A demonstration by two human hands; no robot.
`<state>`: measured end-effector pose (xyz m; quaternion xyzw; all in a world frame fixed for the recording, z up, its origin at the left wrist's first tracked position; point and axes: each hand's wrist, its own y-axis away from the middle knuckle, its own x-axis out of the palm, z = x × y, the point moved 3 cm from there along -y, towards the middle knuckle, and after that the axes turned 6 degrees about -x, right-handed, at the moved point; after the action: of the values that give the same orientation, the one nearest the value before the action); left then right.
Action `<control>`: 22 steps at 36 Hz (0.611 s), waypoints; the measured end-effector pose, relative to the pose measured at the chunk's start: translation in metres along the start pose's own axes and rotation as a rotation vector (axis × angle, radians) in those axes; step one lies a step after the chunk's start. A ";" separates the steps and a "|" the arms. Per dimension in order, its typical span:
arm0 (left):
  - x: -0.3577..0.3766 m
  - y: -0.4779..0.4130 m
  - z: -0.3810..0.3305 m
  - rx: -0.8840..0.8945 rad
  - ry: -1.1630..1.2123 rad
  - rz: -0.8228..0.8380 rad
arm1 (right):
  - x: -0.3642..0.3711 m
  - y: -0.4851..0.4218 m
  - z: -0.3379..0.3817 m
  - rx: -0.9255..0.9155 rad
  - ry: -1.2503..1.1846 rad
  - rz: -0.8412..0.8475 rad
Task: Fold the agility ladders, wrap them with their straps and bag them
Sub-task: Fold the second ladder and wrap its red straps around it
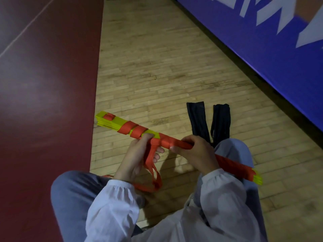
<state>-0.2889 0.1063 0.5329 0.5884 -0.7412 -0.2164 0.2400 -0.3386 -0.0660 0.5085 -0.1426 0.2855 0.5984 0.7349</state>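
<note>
**Item: ladder bundle** (113, 122). Flat yellow rungs in a stack, held off the wooden floor (157, 67) on a slant between both hands. One end juts well beyond the left fingertips. The other runs past the right wrist and over the knee.

**Item: strap** (165, 141). Orange webbing wound round the stack. Two separate turns sit just beyond the left fingertips, and closer turns fill the stretch between the hands and pass under the right fingers.

**Item: loose tail** (150, 159). It leaves the stack at the left fingers, runs down across the palm and hangs in a slack loop below the wrist.

**Left hand** (138, 154). The fingers are curled over the bundle's edge and pinch the tail against it.

**Right hand** (197, 154). Fingers and thumb are clamped round the wrapped section.

**Handling, as judged:**
- The rungs look stiff, thin and light, and the bare yellow faces are probably slick, so the stack may fan out.
- The webbing is soft and limp and will slacken unless kept taut.
- The best hold is across the whole stack on a wrapped stretch, where the cloth gives grip, with the tail pulled tight close to the stack.

**Item: black bags** (197, 121). Two lie flat on the floor side by side, beyond the right fingers and clear of the bundle. Bagging is not yet begun.
</note>
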 end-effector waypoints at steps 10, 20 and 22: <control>0.000 0.001 0.002 0.069 -0.018 0.047 | -0.004 -0.004 -0.001 -0.025 0.035 0.137; 0.000 0.001 0.004 0.041 -0.054 0.100 | 0.000 -0.004 -0.007 0.003 0.022 0.074; 0.001 0.002 0.002 0.027 -0.050 0.117 | 0.000 -0.004 -0.006 0.001 0.001 0.061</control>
<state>-0.2918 0.1058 0.5321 0.5415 -0.7831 -0.2066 0.2257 -0.3367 -0.0706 0.5033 -0.1339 0.2903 0.6205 0.7161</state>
